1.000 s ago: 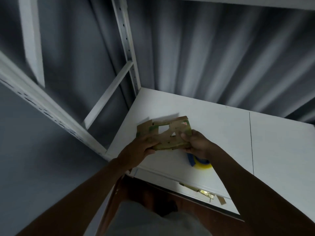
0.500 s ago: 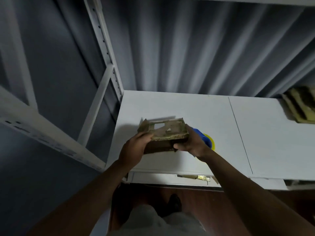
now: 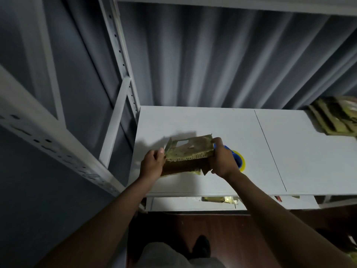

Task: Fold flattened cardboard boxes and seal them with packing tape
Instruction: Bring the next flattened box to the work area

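Left hand (image 3: 152, 163) and right hand (image 3: 222, 159) each grip one end of a cardboard box (image 3: 188, 153) held just over the white shelf (image 3: 212, 122) — long axis left-right (print unreadable). Tape roll (image 3: 238, 161) behind right hand; flat cardboard stack (image 3: 334, 117) far right.

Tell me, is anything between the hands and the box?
No. Both hands already hold the cardboard box: the left hand grips its left end, the right hand its right end. The tape roll lies behind the right hand.
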